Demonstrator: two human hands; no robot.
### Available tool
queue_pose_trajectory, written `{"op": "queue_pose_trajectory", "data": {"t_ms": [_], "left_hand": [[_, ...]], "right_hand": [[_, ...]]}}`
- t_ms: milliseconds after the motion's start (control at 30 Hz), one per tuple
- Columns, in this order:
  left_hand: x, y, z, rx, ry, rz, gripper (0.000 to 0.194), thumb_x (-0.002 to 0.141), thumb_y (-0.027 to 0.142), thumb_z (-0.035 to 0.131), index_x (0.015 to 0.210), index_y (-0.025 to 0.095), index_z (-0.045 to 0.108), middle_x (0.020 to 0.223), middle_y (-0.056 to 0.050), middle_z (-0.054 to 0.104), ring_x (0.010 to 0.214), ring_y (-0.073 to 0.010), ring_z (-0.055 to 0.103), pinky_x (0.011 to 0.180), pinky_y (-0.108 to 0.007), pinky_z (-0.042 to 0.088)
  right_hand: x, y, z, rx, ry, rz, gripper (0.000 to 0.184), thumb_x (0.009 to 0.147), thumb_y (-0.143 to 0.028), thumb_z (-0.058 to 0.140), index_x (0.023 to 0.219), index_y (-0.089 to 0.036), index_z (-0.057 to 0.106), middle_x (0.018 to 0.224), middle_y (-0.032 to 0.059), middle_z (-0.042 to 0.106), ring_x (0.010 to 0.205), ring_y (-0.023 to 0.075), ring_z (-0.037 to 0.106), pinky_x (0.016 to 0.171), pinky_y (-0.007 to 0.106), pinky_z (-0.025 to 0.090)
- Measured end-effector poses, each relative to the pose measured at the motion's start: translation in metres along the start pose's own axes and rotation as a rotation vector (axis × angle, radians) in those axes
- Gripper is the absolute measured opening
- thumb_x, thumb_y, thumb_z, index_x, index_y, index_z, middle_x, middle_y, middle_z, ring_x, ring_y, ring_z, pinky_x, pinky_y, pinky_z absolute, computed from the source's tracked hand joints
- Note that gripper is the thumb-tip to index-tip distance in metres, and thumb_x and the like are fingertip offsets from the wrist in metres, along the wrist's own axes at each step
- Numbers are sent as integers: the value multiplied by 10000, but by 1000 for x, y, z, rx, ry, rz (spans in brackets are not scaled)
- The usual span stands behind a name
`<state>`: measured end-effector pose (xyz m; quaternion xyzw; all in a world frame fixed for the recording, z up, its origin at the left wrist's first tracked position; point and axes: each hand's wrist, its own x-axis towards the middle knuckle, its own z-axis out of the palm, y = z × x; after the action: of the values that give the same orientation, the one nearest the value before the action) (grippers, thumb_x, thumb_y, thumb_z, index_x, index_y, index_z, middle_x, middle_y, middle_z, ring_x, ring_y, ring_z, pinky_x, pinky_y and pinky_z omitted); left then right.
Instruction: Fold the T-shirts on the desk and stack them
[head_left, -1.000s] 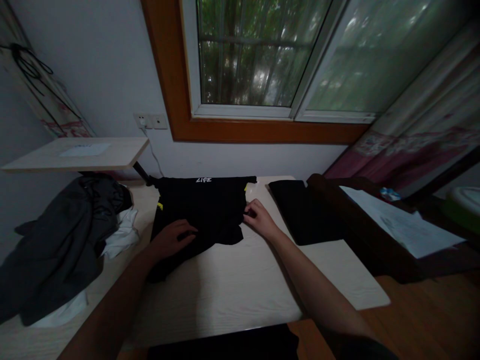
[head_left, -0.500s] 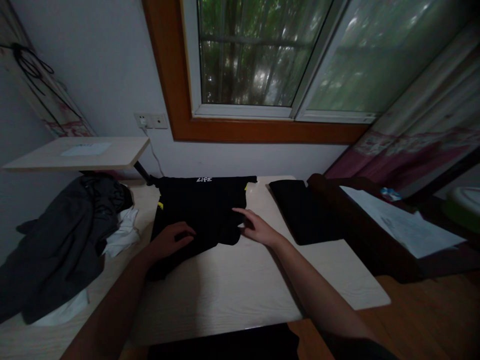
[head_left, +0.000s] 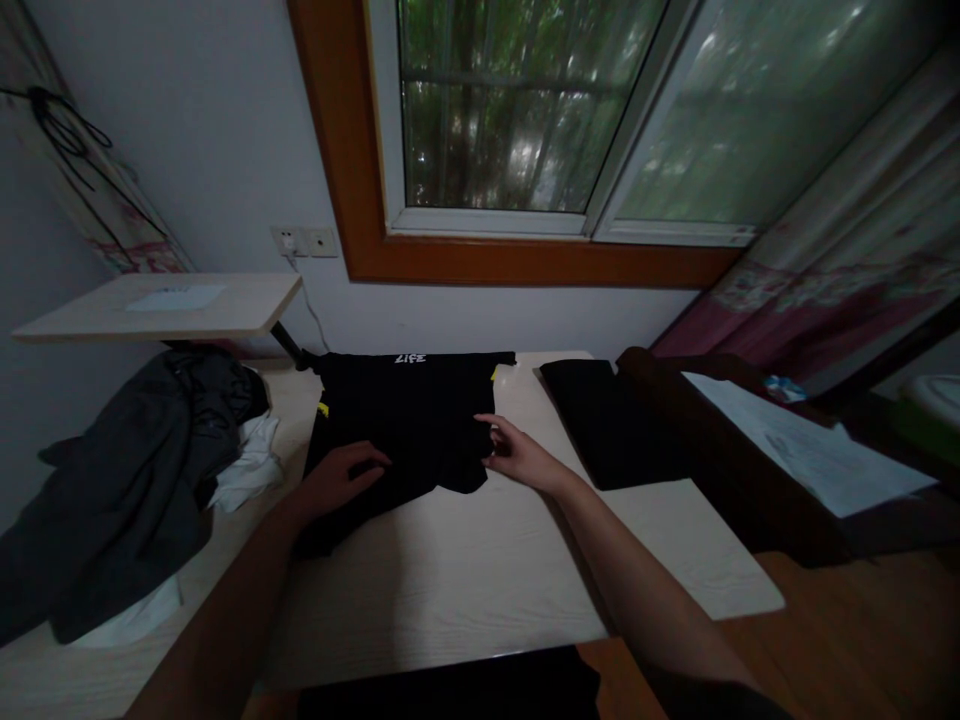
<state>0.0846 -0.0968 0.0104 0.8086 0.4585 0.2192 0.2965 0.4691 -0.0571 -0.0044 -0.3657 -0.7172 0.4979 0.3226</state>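
Black cloth at your fingertips, and here's your right hand at the right edge of the garment, thumb and forefinger spread apart, clamped on nothing. The forefinger reaches in over the fabric, the thumb sits lower by the edge. Over on the other side, your left hand is low over the cloth, finger and thumb tips close together; against that dark fabric, whether they pinch any of it, I can't tell.

The garment lies spread on the table between your arms, far edge fairly straight by the white lettering, near edge slanting down to your left with a rounded bulge by your right thumb. That bulge is probably the spot to tidy: keep the left palm light but steady as an anchor, and ease the right side outward with flat fingertips. Tug hard and you'd likely drag the straight far edge askew.

Further out, the flat black item lies to the right, apart from the garment, and the grey clothing is heaped to the left. Mind your forearms near that heap.
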Motion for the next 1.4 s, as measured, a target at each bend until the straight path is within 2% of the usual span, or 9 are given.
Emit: {"op": "queue_pose_trajectory", "data": {"t_ms": [167, 333, 633, 800, 867, 967, 1100, 1267, 1400], "left_hand": [[0, -7, -3, -17, 35, -18, 290, 968, 451, 561, 1108, 261, 731, 1118, -56, 732, 1034, -225, 686, 965, -391, 526], [1, -15, -6, -40, 42, -15, 301, 967, 461, 554, 1119, 272, 732, 1131, -48, 736, 1063, -228, 685, 995, -409, 524], [-10, -5, -13, 10, -21, -47, 290, 953, 467, 565, 1054, 254, 735, 1070, -50, 736, 1006, -231, 686, 952, -393, 529], [-29, -4, -13, 106, -59, -53, 262, 954, 431, 549, 995, 241, 724, 1006, -51, 715, 927, -212, 672, 882, -361, 532], [-39, -2, -13, 154, -52, -63, 247, 950, 417, 553, 993, 243, 723, 987, -53, 705, 910, -212, 664, 859, -356, 530], [-56, 1, -14, 213, -5, -67, 220, 938, 412, 575, 972, 257, 727, 1007, -57, 696, 953, -226, 651, 887, -372, 530], [-79, -1, -16, 279, 87, -54, 182, 876, 403, 651, 980, 278, 731, 1118, -68, 679, 1060, -258, 629, 981, -421, 517], [-106, -15, -19, 338, 120, -121, 375, 744, 361, 758, 1116, 343, 713, 1267, -76, 633, 1185, -309, 593, 1070, -497, 479], [-117, -26, -25, 314, 99, -157, 418, 731, 263, 666, 1142, 333, 693, 1271, -73, 628, 1167, -287, 614, 1027, -441, 515]], "right_hand": [[-22, -1, -30, 345, -27, 91, 719, 742, -233, 805, 1394, -280, 505, 840, -51, 528, 772, 113, 553, 765, 259, 497], [-48, -2, -57, 443, -38, 195, 576, 755, -270, 817, 1277, -288, 574, 903, -15, 578, 724, 118, 558, 639, 241, 487], [-49, -6, -51, 480, -102, 302, 453, 757, -248, 828, 1158, -250, 617, 895, -27, 588, 584, 62, 526, 475, 176, 383], [-47, -12, -45, 377, -97, 306, 466, 892, -441, 722, 1264, -235, 532, 832, -21, 603, 517, 85, 612, 387, 166, 242], [-45, -14, -40, 284, -75, 291, 517, 888, -482, 730, 1291, -241, 515, 827, -30, 594, 540, 97, 624, 400, 170, 279], [-41, -13, -32, 102, -48, 241, 560, 837, -473, 790, 1287, -250, 542, 828, -48, 568, 591, 97, 581, 507, 210, 419], [-39, -8, -25, -261, -2, 64, 457, 792, -399, 827, 1183, -244, 649, 918, -4, 569, 774, 146, 571, 699, 282, 495], [-46, -9, -24, -442, -181, 82, 171, 791, -341, 807, 839, -217, 699, 898, 18, 578, 780, 168, 580, 683, 281, 475], [-49, -15, -27, -440, -272, 207, 150, 755, -313, 819, 758, -215, 706, 875, 15, 627, 776, 176, 609, 680, 280, 463]]}}
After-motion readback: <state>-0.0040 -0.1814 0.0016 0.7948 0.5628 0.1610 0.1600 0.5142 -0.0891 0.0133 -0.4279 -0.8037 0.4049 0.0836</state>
